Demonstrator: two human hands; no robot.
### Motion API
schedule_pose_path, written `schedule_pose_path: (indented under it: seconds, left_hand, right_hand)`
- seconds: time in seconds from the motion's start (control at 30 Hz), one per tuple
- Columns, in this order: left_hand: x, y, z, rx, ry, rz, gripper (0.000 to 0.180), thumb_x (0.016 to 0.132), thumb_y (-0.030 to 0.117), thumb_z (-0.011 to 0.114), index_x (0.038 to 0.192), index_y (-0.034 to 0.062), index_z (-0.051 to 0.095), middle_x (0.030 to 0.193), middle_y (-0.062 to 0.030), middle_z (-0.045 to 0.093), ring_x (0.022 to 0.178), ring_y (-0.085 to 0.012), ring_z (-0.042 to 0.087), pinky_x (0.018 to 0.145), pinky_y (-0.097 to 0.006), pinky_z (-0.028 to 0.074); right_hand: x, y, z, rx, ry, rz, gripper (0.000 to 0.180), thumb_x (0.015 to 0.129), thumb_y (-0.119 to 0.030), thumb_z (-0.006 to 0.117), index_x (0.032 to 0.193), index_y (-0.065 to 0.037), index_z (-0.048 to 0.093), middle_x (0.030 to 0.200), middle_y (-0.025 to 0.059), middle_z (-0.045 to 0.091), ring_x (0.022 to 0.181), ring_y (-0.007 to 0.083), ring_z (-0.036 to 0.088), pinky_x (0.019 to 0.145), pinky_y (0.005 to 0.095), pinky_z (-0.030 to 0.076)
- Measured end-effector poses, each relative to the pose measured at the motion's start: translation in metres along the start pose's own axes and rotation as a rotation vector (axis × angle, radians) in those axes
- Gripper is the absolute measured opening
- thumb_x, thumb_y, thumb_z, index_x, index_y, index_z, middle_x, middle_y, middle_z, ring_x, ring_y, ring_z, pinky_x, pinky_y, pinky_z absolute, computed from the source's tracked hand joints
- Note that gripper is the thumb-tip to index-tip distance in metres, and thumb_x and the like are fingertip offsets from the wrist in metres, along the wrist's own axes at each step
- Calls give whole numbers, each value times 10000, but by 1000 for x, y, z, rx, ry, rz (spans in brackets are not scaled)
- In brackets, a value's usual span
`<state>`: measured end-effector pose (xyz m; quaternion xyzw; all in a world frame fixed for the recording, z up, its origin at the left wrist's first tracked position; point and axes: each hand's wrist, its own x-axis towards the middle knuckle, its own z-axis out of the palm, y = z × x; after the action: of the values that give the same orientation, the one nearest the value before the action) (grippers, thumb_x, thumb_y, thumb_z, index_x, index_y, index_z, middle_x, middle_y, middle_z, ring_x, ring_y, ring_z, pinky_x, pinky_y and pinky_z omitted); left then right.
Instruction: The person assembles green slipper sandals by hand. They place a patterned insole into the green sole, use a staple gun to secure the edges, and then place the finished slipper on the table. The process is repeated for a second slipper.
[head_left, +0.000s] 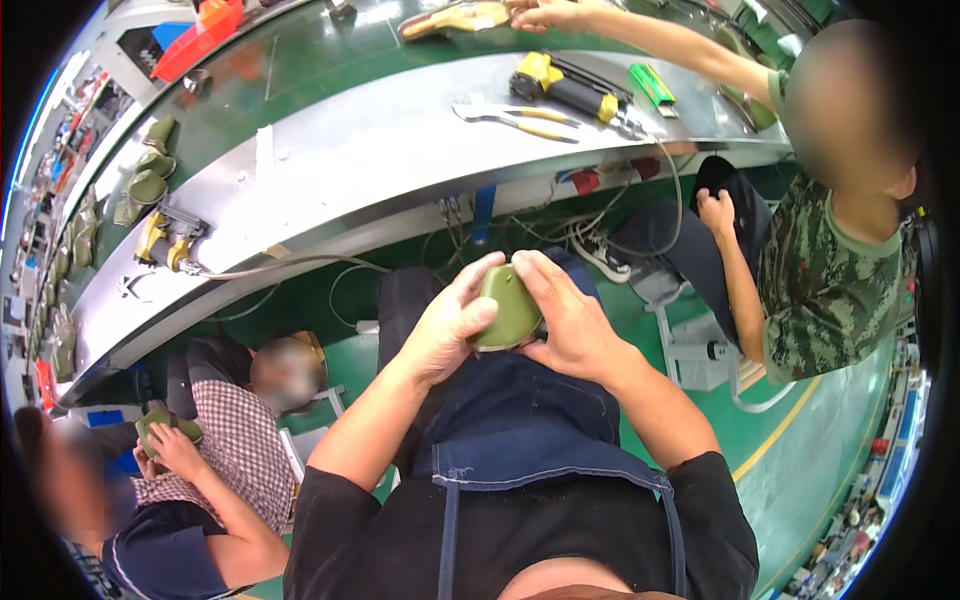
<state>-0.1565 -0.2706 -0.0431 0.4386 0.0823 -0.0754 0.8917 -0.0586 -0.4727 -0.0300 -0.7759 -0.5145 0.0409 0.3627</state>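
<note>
An olive-green shoe upper [508,312] with a rounded end turned up is held over my lap. My left hand [450,328] wraps its left side, the thumb pressed on its face. My right hand [572,325] closes round the right side, with fingertips at its top edge. The lower part of the upper is hidden between my palms. Beneath my hands lies a dark blue apron [540,430] across my lap.
Ahead curves a metal bench [370,150] bearing yellow-handled pliers [525,120], a yellow-black air tool [570,90], a green box [653,88] and another air tool [168,240]. Several green uppers [147,186] stand on the left. Co-workers sit on both sides; hoses [290,262] hang off the bench.
</note>
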Motion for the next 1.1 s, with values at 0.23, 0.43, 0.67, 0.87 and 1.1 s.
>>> schedule_pose_path:
  seconds: [0.23, 0.43, 0.67, 0.87, 1.1]
  left_hand:
    - [-7, 60, 2, 93, 35, 9, 681, 874, 176, 816, 1473, 48, 519, 1305, -83, 652, 1189, -202, 645, 1021, -393, 552]
    - [-11, 101, -40, -217, 204, 307, 560, 981, 219, 644, 1472, -14, 505, 1344, -225, 659, 1153, -395, 702, 968, -500, 615]
    - [3, 157, -132, 505, 859, 859, 453, 966, 57, 662, 1381, -84, 549, 1250, -147, 670, 1088, -230, 678, 997, -347, 519]
    - [6, 169, -180, 882, 1219, 754, 554, 923, 50, 676, 1424, -118, 510, 1308, -223, 649, 1185, -324, 651, 1065, -396, 485]
    - [51, 173, -105, 1623, 1060, 1208, 591, 892, 59, 702, 1450, -2, 516, 1514, -242, 443, 1429, -413, 400, 1203, -505, 316]
  right_hand:
    - [84, -14, -30, -407, 95, -451, 660, 852, -141, 671, 1493, -146, 517, 1493, 116, 525, 1291, 362, 550, 960, 449, 549]
    - [141, -9, -42, -327, 263, -378, 842, 724, -71, 850, 1491, -80, 504, 1473, 158, 520, 1304, 375, 545, 1078, 502, 450]
    - [178, 58, -30, -369, 218, -157, 754, 814, -108, 826, 1492, -43, 503, 1473, 234, 510, 1342, 428, 518, 1126, 497, 445]
    - [214, 102, -8, -385, 164, -89, 684, 826, -125, 811, 1448, -37, 541, 1488, 235, 504, 1347, 427, 516, 1113, 507, 449]
    - [243, 154, -2, -378, 151, -6, 515, 882, -121, 738, 1378, -38, 625, 1473, 195, 541, 1351, 398, 520, 1096, 492, 459]
